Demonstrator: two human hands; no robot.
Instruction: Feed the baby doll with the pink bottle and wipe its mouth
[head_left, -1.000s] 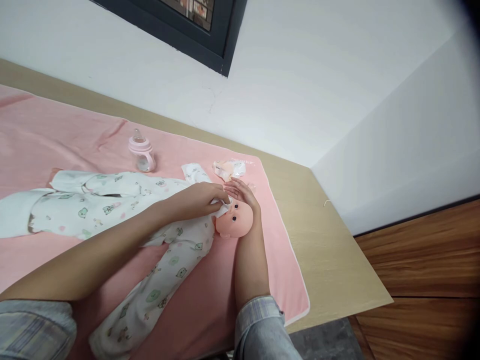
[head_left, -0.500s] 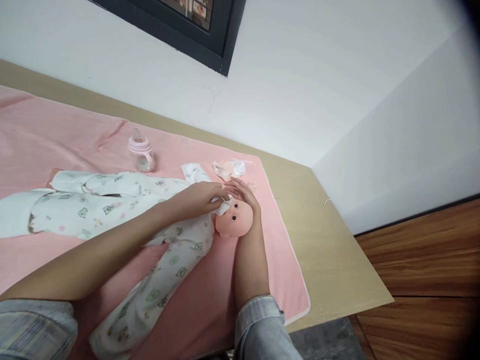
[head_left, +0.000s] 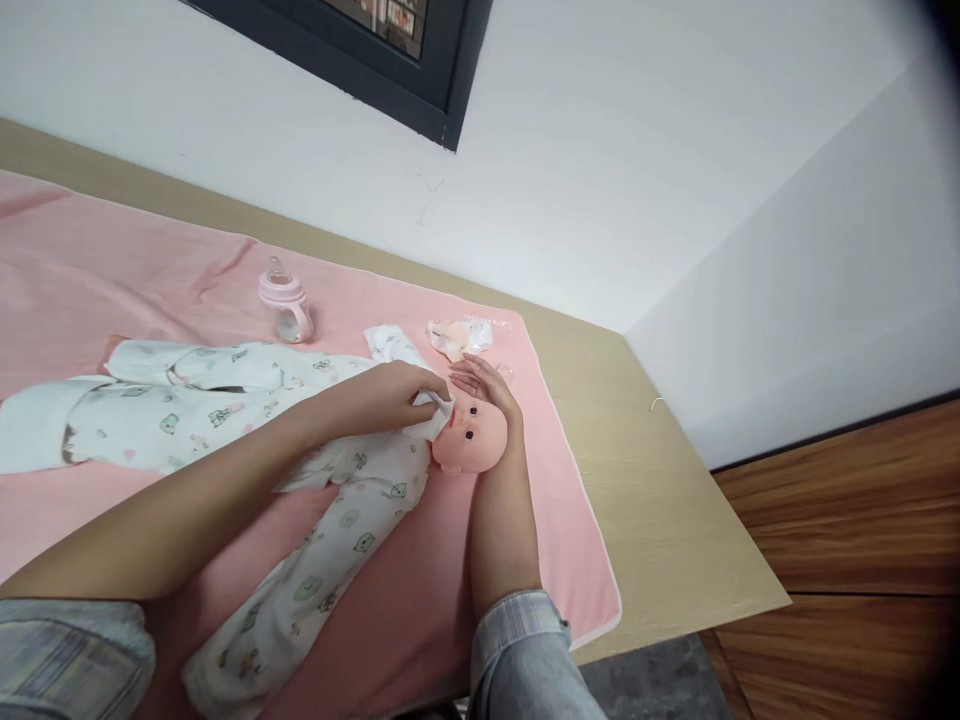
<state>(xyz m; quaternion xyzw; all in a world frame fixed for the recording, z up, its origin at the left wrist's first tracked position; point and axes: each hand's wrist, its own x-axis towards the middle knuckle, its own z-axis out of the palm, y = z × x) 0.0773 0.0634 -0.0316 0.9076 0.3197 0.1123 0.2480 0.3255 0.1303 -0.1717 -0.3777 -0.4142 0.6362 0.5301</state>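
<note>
A baby doll in a white printed sleepsuit [head_left: 225,420] lies on a pink blanket [head_left: 465,560], its bare pink head [head_left: 474,443] toward the right. My left hand [head_left: 394,392] is closed on a small white cloth [head_left: 433,421] held against the doll's face and neck. My right hand [head_left: 486,385] cups the top of the doll's head, fingers curved around it.
A pink baby bottle [head_left: 283,303] stands upright on the blanket behind the doll. A folded white item [head_left: 388,344] and a crinkled plastic packet [head_left: 457,337] lie near the head. The wooden table [head_left: 675,520] ends at right, above a wood floor. A white wall runs behind.
My left hand has drawn the white cloth slightly down and left across the doll's face. My right hand stays on the head.
</note>
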